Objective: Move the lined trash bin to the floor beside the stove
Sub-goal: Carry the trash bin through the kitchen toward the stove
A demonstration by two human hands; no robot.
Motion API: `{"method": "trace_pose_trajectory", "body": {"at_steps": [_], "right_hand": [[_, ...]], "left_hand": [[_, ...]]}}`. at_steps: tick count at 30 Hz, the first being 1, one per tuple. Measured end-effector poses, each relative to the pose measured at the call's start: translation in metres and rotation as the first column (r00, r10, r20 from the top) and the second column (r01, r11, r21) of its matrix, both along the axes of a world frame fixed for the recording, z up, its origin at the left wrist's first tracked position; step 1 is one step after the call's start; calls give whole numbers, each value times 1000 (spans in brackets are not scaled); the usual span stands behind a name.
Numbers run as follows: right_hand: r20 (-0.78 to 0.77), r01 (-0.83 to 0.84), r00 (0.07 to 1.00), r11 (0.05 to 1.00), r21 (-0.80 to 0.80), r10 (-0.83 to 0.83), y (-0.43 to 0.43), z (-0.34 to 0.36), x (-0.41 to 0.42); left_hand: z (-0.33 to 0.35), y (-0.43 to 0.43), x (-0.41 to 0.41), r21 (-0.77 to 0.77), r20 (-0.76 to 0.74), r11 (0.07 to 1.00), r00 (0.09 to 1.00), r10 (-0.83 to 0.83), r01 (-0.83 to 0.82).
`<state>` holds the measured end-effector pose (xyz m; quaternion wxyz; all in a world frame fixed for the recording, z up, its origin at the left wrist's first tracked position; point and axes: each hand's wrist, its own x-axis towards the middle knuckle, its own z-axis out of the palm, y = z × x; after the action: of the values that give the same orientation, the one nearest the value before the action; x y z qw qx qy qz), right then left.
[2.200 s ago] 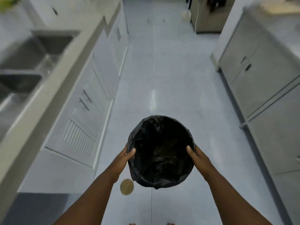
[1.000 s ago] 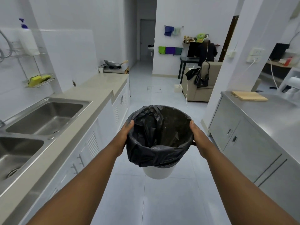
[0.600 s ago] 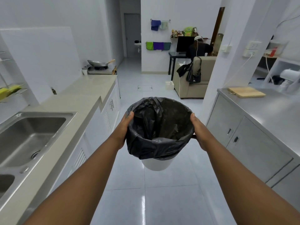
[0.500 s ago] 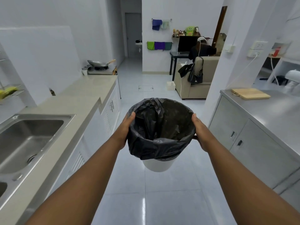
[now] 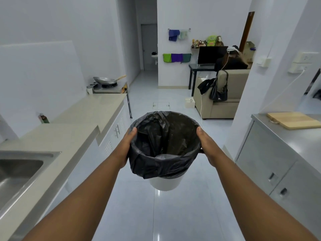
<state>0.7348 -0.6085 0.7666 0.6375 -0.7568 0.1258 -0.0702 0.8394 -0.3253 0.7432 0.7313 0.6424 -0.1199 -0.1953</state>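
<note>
- Two bare forearms are seen reaching in from the bottom corners of the frame, with a sink set into the counter at lower left
- At the centre of the frame the trash bin is held up off the floor; its white base shows below a black liner folded over the rim
- The left hand is wrapped around the bin's left side, thumb hooked over the rim; the right hand is clasped on the right side in the same way
- The carrying step is judged to be in hand: the bin is lifted but not yet set down
- A steel cabinet with a cutting board on top is seen at right
- Further up, left of centre, the stove with a wok on it stands at the far end of the counter, well apart from the bin
- Next, the bin would need to be carried along the aisle and lowered upright onto the floor just beside the stove, clear of the stand's legs
- At upper right a seated person and a sofa are visible, away from the path
</note>
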Motion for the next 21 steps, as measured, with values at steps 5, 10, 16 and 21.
{"method": "trace_pose_trajectory", "body": {"at_steps": [5,10,16,21], "right_hand": [[7,-7,1000,1000,4,6,-30,3,73],[-22,14,1000,1000,8,-14,-52,-4,150],[-29,69,997,997,41,-68,-67,-3,275],[-33,116,993,992,45,-115,-82,5,367]], "left_hand": [[-4,-32,70,-18,-4,1000,1000,16,-16],[-8,-53,147,-37,6,999,1000,-3,3],[-3,-80,286,-63,18,998,1000,-12,13],[10,-100,386,-60,38,997,998,-45,47]]}}
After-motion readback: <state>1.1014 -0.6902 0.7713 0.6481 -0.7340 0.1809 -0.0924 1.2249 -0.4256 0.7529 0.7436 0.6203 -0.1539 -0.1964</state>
